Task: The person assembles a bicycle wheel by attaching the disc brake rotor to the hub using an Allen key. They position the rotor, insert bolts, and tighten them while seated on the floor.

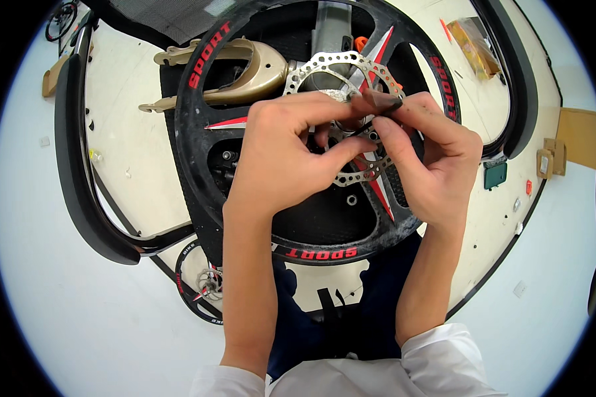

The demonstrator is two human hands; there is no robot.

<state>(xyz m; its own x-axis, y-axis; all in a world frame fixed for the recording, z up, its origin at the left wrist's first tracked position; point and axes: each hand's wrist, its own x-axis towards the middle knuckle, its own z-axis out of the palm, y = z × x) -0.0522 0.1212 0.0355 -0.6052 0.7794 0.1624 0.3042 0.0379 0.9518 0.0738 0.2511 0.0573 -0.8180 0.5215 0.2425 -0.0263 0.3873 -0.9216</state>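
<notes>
A black wheel [191,135] with red and white spoke accents lies flat in front of me. At its hub is a silver brake rotor [311,66] full of holes. My left hand [278,145] and my right hand [437,159] meet above the rotor, fingers pinched together. Between them is a thin black piece [365,128], partly covered by the fingers and blurred, so its kind is unclear. Both hands grip it. A small metal nut [351,199] lies below the rotor, seen through the opening between spokes.
A gold bicycle fork [265,73] lies under the wheel's far left. Chair armrests [79,165] flank the work area. A smaller wheel [191,288] lies lower left on the floor. On the right floor are a dark green box [495,175] and cardboard pieces [579,135].
</notes>
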